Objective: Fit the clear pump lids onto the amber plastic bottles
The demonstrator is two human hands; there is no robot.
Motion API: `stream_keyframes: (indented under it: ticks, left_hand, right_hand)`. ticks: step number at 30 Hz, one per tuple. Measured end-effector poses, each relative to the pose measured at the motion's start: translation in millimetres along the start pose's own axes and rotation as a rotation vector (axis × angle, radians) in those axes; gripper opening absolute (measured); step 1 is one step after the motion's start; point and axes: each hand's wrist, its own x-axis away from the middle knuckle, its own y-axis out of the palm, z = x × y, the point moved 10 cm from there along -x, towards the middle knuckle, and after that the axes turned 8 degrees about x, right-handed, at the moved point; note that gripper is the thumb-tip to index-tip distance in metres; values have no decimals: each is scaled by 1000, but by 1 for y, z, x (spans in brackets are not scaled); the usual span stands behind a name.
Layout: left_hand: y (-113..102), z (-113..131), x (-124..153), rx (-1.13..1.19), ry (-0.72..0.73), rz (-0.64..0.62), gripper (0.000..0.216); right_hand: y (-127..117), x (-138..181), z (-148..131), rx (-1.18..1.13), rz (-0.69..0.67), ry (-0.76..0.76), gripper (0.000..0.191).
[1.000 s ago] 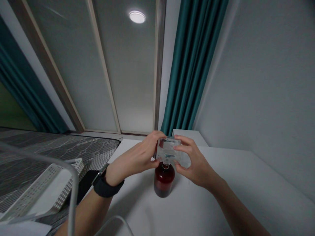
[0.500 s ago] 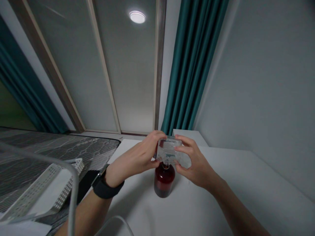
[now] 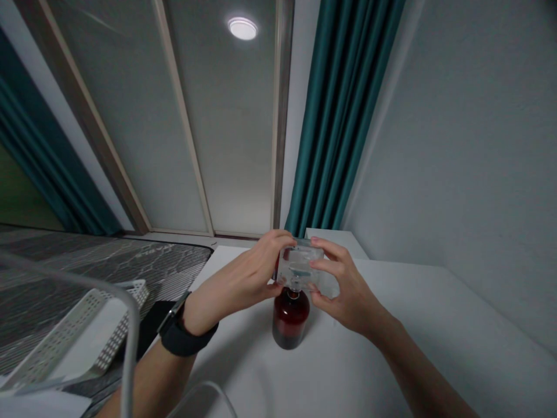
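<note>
Left hand (image 3: pixel 243 278), right hand (image 3: pixel 343 287) gripping clear container (image 3: pixel 300 268) (tipped), atop red bottle (image 3: pixel 290 319)

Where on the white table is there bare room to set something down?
The white table is bare right of the dark red bottle, up to the wall, and in front of the bottle between both forearms. It is crowded at the bottle, where left hand and right hand hold a clear container.
</note>
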Motion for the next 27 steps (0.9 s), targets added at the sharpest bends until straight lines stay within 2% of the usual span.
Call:
stream_keyframes:
  ticks: [27]
  left_hand:
    - [-8,16,-2,-88,34,21,61]
  right_hand:
    - [-5,-1,-8,12,70,-77,57]
